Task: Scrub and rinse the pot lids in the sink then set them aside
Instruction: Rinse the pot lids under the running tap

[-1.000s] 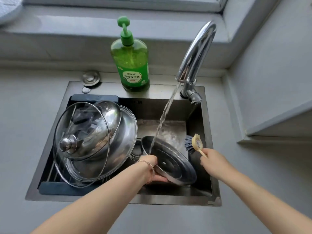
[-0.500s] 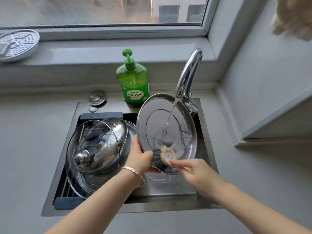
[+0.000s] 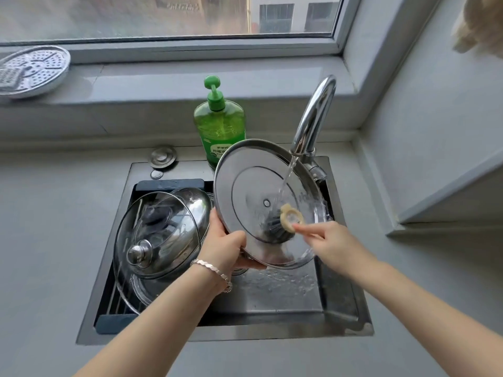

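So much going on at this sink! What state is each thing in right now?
steel lid: tilted, wet, left hand grips its rim.
faucet: running, water falls on the steel lid.
brush: bristles on the lid, right hand holds its handle.
glass lid: leaning in the rack, untouched.
soap bottle: upright behind the sink.
steamer plate: lying on the windowsill.

Only one printed label to be found, on the front of the green soap bottle: a pale oval with two short rows of dark Chinese characters. Cut off at its right and lower edge by the rim of the steel lid held in front of it. Too small and soft to read with certainty, beyond the lower row seeming to open with 柠檬.
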A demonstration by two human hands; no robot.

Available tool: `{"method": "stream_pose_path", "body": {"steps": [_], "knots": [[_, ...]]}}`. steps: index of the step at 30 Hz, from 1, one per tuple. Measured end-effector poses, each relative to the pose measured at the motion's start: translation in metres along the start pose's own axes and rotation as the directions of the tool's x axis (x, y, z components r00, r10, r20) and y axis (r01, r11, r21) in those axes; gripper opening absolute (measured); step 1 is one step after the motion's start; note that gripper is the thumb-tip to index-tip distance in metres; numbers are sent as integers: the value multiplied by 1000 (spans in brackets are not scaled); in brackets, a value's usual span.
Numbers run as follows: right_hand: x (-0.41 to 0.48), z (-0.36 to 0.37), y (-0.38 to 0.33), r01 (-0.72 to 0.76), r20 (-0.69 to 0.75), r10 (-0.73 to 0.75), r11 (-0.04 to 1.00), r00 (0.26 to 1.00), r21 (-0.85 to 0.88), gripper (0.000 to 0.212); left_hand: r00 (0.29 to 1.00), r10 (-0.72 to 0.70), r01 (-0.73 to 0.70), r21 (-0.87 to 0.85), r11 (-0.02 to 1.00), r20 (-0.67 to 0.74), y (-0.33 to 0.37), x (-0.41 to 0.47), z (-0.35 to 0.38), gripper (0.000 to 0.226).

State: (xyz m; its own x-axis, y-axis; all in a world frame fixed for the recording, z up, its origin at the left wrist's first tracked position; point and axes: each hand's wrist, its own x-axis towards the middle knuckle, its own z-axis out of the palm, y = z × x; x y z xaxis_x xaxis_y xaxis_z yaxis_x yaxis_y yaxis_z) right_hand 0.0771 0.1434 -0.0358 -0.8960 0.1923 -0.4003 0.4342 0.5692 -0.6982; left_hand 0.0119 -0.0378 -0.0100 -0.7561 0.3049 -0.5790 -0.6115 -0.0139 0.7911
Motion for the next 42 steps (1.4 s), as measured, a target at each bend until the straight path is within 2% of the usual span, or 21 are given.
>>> {"method": "stream_pose_path", "body": {"steps": [2,4,7,11,16,18,21,24,26,28,29,30,31,32,33,34,36,38,40,41,42], "knots": [[-6,4,-9,47,89,-49,999,995,25,29,1000,-14,13,20,1000,19,0,-1,1,65],[-11,16,-30,166,143,-182,979,973,116,31,997,-63,60,52,997,48,-6,-4,2,64],[17,15,-44,246,-17,-245,968,969,51,34,983,-146,140,59,988,115,-14,-12,7,66],[61,0,-19,29,-212,-25,999,977,14,30,983,-151,142,84,986,107,-10,-18,6,57],[49,-3,43,-222,-45,218,968,975,-114,30,988,-153,154,125,980,-17,-3,-8,-3,49],[30,-2,56,-269,-45,265,957,963,-112,30,976,-211,215,95,972,-59,-6,1,-4,47],[1,-6,66,-411,-181,417,909,891,75,33,934,-342,344,6,939,-99,-11,9,1,42],[-16,-8,75,-579,-5,600,774,800,254,41,890,-443,448,26,894,-106,-20,9,10,25],[-20,-8,80,-623,108,630,700,769,348,27,867,-489,494,25,869,-95,-26,9,15,21],[-20,-12,81,-622,112,636,677,763,395,26,859,-501,508,53,860,-107,-33,12,14,20],[-19,-16,79,-613,97,640,668,763,422,28,868,-469,489,128,863,-162,-39,16,11,19],[-17,-20,76,-607,79,644,662,761,440,28,892,-391,446,296,845,-227,-47,19,8,26],[-14,-25,71,-602,59,646,668,761,438,27,924,-278,382,579,720,-263,-52,19,5,40],[-10,-30,67,-594,31,644,686,765,420,25,967,-144,253,815,521,-208,-56,17,2,49],[-5,-33,63,-585,6,633,712,774,389,23,997,-40,73,925,372,-62,-59,14,0,47],[1,-36,58,-573,-16,615,743,788,346,19,994,-9,-98,940,325,107,-59,9,1,42],[14,-40,44,-549,-44,576,797,816,253,9,925,-90,-307,866,394,368,-56,-3,10,38],[26,-39,29,-523,-51,548,820,835,232,9,878,-89,-415,840,349,471,-58,-4,20,35],[36,-38,14,-494,-34,520,827,853,270,14,832,90,-552,799,239,548,-61,4,28,37],[40,-38,5,-463,-26,495,828,868,315,18,804,164,-594,769,234,571,-62,7,30,38],[41,-38,-5,-418,-13,457,823,889,385,21,795,239,-606,741,288,558,-63,8,31,37]]}}
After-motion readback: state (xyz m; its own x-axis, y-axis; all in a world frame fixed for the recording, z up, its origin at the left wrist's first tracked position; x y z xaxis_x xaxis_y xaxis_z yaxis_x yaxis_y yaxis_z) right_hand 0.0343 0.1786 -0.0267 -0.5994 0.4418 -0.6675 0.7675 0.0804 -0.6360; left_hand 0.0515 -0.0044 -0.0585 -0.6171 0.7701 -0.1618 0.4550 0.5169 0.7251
